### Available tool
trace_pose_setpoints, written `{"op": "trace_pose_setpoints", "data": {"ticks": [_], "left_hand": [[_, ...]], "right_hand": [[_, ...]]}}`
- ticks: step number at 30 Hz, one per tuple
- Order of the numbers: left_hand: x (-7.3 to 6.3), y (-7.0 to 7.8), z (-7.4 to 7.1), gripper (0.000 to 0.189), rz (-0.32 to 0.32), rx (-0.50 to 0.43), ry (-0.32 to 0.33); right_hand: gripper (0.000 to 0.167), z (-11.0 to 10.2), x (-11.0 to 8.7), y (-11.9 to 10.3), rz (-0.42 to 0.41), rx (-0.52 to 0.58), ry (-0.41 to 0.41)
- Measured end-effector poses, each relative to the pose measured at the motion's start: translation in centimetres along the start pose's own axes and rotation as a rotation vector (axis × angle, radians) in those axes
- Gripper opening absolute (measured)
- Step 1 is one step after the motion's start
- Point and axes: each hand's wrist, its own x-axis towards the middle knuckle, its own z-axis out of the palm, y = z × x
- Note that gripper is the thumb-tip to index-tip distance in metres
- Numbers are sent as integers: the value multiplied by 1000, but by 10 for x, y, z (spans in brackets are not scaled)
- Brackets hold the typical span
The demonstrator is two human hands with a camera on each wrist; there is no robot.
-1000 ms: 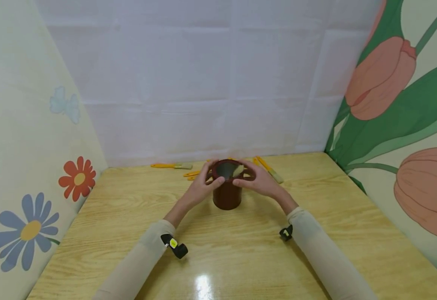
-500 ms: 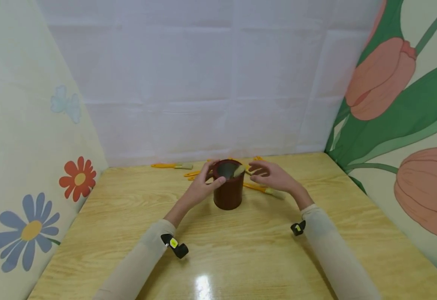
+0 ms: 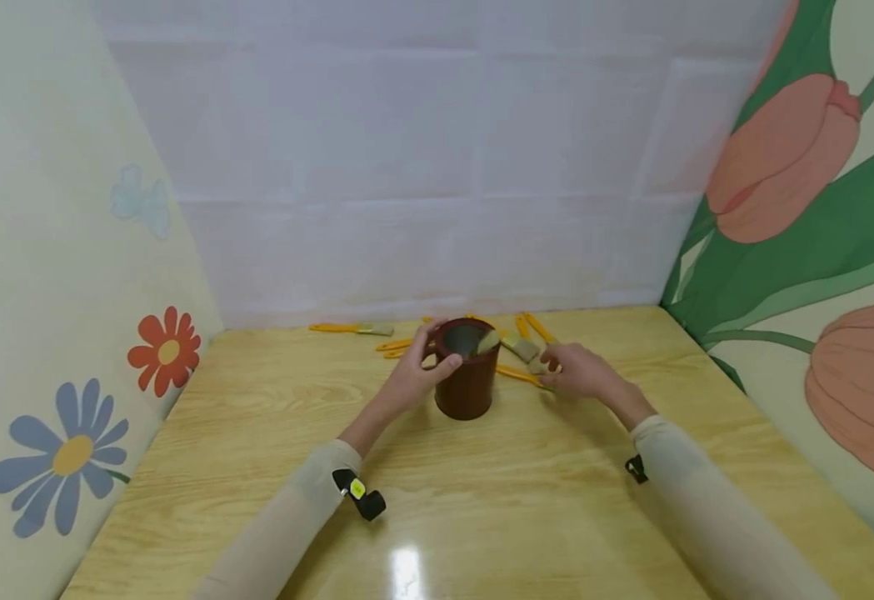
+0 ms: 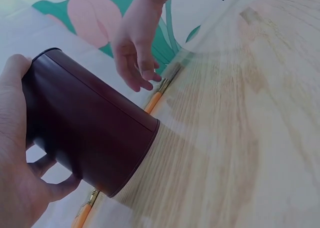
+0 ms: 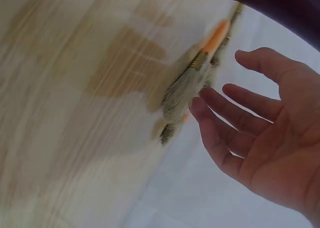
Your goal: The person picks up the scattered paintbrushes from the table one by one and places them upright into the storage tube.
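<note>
Looking at a dark red cup (image 3: 465,390) upright on a wooden table (image 3: 287,383), gripped at its left by the left hand (image 3: 410,377), with curled fingers and thumb at the rim. Also seeing the right hand (image 3: 585,373) right of the cup, fingers loosely bent and holding nothing, right by a brush (image 3: 519,375). Can't tell if touching. Plus pale bristles (image 3: 490,341) at the right of the cup's mouth.
</note>
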Motion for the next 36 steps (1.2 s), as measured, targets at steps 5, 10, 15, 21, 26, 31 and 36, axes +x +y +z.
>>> {"op": "trace_pose_setpoints", "data": {"ticks": [5, 10, 15, 21, 26, 31, 36], "left_hand": [[1, -1, 0, 69, -5, -9, -9], [6, -22, 1, 70, -14, -5, 3], [7, -26, 2, 68, 1, -11, 17], [6, -26, 1, 67, 6, 2, 9], [8, -26, 2, 69, -20, -1, -12], [8, -23, 1, 72, -50, -5, -33], [7, -24, 2, 68, -37, 3, -31]], "right_hand": [[36, 3, 3, 4, 46, -139, -20], [13, 6, 3, 10, 67, -174, -49], [12, 8, 2, 16, 15, -153, -39], [17, 13, -4, 24, -23, -90, 20], [19, 15, -10, 28, -2, -39, 64], [18, 15, -12, 29, -18, 38, 88], [16, 13, -14, 27, -28, 155, 146]]}}
